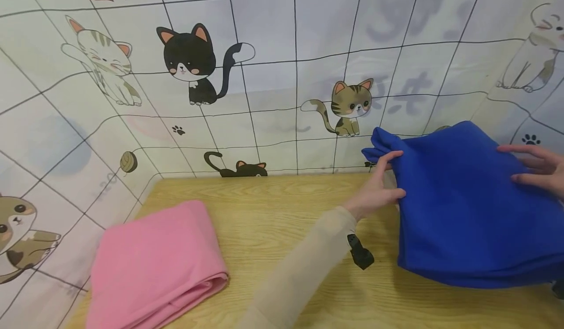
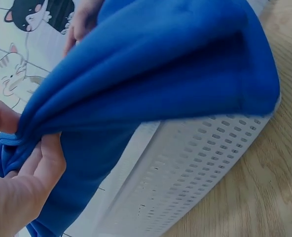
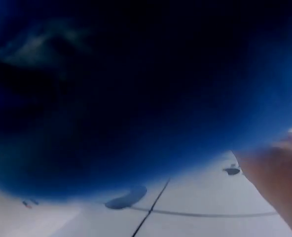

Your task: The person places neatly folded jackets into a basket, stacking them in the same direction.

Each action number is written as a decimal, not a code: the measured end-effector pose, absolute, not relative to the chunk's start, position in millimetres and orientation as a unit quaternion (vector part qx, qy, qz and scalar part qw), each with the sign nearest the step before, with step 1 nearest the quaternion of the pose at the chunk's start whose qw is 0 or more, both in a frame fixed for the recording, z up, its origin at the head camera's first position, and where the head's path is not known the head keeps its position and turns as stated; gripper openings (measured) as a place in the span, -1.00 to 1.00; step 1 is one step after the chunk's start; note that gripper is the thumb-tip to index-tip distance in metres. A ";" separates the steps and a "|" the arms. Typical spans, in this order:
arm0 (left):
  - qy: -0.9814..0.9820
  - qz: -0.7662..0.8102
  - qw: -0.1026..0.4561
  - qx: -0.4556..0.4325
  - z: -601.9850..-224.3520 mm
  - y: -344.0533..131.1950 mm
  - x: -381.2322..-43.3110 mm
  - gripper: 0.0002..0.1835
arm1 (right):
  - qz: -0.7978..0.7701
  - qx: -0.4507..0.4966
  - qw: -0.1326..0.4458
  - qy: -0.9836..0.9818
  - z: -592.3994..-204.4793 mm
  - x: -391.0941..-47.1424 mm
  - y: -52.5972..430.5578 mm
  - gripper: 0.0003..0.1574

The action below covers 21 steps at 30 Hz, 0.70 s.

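Note:
A folded blue cloth [image 1: 467, 206] hangs in both hands at the right of the table, its lower edge in thick layers. My left hand [image 1: 381, 187] pinches its left edge between thumb and fingers; the left wrist view shows the cloth [image 2: 151, 74] bunched in that grip. At the opposite edge my right hand [image 1: 537, 167] holds the cloth with thumb and forefinger apart. Dark, blurred cloth [image 3: 136, 108] fills most of the right wrist view and hides the fingers. Below the cloth stands a white perforated basket [image 2: 185, 163], largely covered by it in the head view.
A folded pink cloth [image 1: 158, 265] lies at the left of the wood-grain table [image 1: 273, 221]. Behind and at the sides hangs a white gridded sheet [image 1: 273, 89] printed with cartoon cats. A black strap end [image 1: 360, 253] hangs from the left wrist.

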State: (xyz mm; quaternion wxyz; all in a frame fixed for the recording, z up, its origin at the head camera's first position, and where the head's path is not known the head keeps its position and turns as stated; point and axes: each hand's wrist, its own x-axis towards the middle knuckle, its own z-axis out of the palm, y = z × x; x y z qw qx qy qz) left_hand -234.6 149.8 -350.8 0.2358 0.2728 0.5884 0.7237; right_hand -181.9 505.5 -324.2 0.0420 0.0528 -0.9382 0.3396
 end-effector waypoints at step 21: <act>0.594 0.689 0.319 0.266 -375.8 190.7 -240.3 0.03 | 0.309 0.035 0.021 -0.950 -307.1 -188.0 498.6 -0.18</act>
